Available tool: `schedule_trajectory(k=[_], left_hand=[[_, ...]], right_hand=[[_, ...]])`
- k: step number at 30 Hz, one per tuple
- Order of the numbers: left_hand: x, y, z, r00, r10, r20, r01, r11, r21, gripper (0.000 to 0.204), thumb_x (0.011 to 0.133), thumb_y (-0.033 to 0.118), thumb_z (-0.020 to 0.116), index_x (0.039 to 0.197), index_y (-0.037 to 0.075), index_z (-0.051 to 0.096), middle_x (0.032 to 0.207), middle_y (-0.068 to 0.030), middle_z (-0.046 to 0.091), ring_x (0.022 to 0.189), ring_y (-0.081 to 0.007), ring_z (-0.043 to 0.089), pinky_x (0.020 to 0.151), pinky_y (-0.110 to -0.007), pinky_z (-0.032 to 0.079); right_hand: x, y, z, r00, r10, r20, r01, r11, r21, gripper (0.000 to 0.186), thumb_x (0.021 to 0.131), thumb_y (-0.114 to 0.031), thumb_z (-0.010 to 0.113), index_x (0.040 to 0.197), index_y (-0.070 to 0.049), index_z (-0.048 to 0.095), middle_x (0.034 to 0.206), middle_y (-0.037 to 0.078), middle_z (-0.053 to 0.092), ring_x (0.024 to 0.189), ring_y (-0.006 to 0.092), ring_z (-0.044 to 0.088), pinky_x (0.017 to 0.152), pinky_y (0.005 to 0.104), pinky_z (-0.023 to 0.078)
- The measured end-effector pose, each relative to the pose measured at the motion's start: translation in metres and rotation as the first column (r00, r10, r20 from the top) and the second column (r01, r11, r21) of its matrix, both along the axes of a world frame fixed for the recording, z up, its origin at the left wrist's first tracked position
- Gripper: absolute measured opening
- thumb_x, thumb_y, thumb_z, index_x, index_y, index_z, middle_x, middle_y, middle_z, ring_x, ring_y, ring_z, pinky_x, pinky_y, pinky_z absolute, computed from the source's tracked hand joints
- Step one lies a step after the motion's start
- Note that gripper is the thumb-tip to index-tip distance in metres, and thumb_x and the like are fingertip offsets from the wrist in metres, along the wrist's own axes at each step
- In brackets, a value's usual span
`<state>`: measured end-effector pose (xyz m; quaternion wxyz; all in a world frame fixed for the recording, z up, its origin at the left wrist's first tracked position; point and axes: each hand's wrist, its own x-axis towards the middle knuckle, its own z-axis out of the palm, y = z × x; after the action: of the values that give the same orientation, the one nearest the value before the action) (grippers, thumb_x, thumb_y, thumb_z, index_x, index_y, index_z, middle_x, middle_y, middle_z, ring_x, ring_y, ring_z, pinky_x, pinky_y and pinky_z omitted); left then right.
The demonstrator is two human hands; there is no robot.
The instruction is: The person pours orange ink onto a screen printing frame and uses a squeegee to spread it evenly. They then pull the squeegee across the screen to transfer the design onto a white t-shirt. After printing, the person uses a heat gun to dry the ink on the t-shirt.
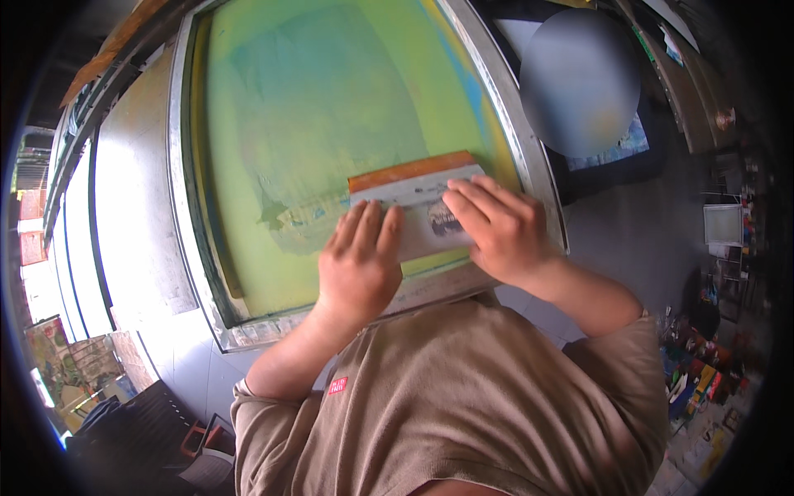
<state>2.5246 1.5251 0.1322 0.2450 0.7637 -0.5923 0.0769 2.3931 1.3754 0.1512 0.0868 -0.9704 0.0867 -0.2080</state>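
My left hand (358, 260) and my right hand (500, 227) are closed on a wide squeegee (409, 172) with an orange blade and a pale metal body. It lies across the lower right part of a green screen mesh (294, 107), set in a pale metal frame (179, 149). A faint bluish, darker patch with ragged lower edges covers the middle of the mesh. A yellow and blue smear runs down its right side. My fingertips are over the squeegee's top, and my thumbs are hidden.
A bright white panel (141, 190) stands at left. Right of the frame, a blurred grey oval hides part of a dark area with a patterned blue patch (612, 149). Cluttered shelves and items (695, 372) line the far right. A dark object (116, 446) is at lower left.
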Motion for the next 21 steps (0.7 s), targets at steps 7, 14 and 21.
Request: schedule_trajectory(k=[7,14,21], left_hand=[[0.031,-0.026,0.015,0.99,0.036,-0.133,-0.02,0.993,0.119,0.041,0.066,0.002,0.055,0.106,0.007,0.057,0.098,-0.0134,0.062,0.087,-0.0292,0.063,0.07,-0.041,0.054],[0.189,-0.15,0.021,0.988,0.129,0.084,-0.133,0.991,0.035,0.037,0.077,0.012,0.056,0.113,0.02,0.057,0.102,-0.0071,0.064,0.088,-0.0303,0.062,0.076,-0.041,0.051],[0.234,-0.183,-0.004,0.972,0.236,-0.007,-0.231,0.957,0.173,0.038,0.076,0.007,0.052,0.111,0.02,0.059,0.097,-0.0072,0.065,0.086,-0.0288,0.062,0.074,-0.039,0.051]], right_hand=[[0.028,-0.037,0.004,0.999,0.029,-0.019,-0.028,0.999,0.017,0.038,0.061,0.002,0.065,0.098,-0.006,0.064,0.097,0.01,0.066,0.084,0.0275,0.065,0.066,0.0355,0.054],[0.18,-0.15,0.012,0.984,-0.17,-0.045,0.15,0.947,-0.284,0.043,0.071,-0.015,0.064,0.113,-0.021,0.061,0.098,0.006,0.066,0.082,0.0249,0.065,0.069,0.0387,0.052],[0.245,-0.186,-0.036,0.986,-0.169,-0.004,0.161,0.946,-0.28,0.04,0.072,-0.015,0.064,0.111,-0.02,0.061,0.103,0.0,0.066,0.087,0.0212,0.065,0.071,0.0362,0.052]])
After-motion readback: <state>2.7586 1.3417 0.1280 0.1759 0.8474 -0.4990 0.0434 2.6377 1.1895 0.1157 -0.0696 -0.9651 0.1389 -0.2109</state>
